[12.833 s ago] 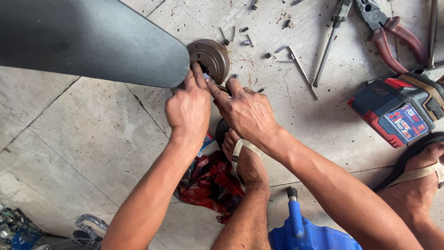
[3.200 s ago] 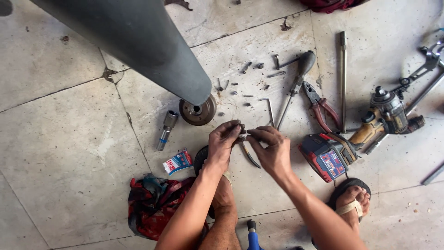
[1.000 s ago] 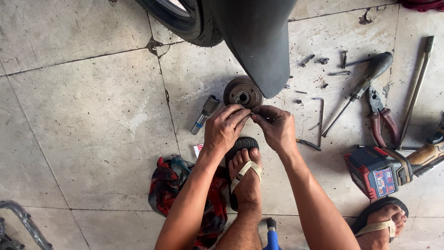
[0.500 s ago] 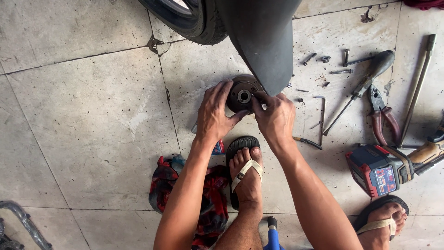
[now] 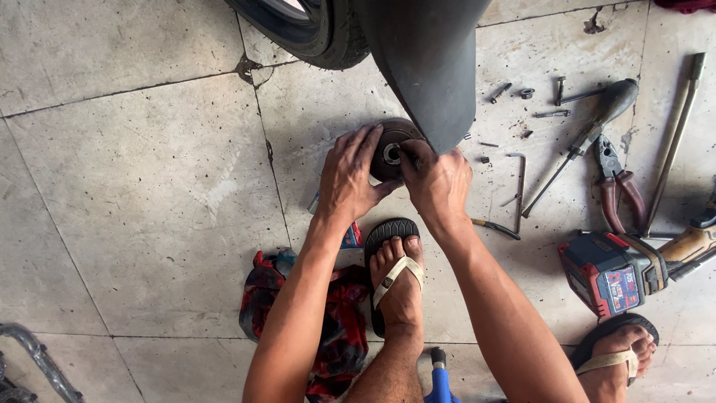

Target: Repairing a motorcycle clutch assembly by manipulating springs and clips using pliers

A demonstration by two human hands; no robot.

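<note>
1. Left hand [image 5: 352, 179] curls around the dark round metal disc [image 5: 388, 142], gripping its edge.
2. Right hand [image 5: 440, 183] pinches at the disc's centre hole.
3. Disc sits on the floor [image 5: 149, 186], between both hands, under the grey panel [image 5: 429, 60].

Bare forearms, no sleeves; each foot wears a black flip-flop sandal [image 5: 393, 275] with pale tan straps.

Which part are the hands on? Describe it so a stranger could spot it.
Start at the big dark grey panel hanging down from the top, beside the black tyre. Just under its lower tip, on the concrete floor, sits a round dark metal disc between the left hand and right hand. Unlike the slim tools scattered to the right, it is circular with a bright central hole.
</note>
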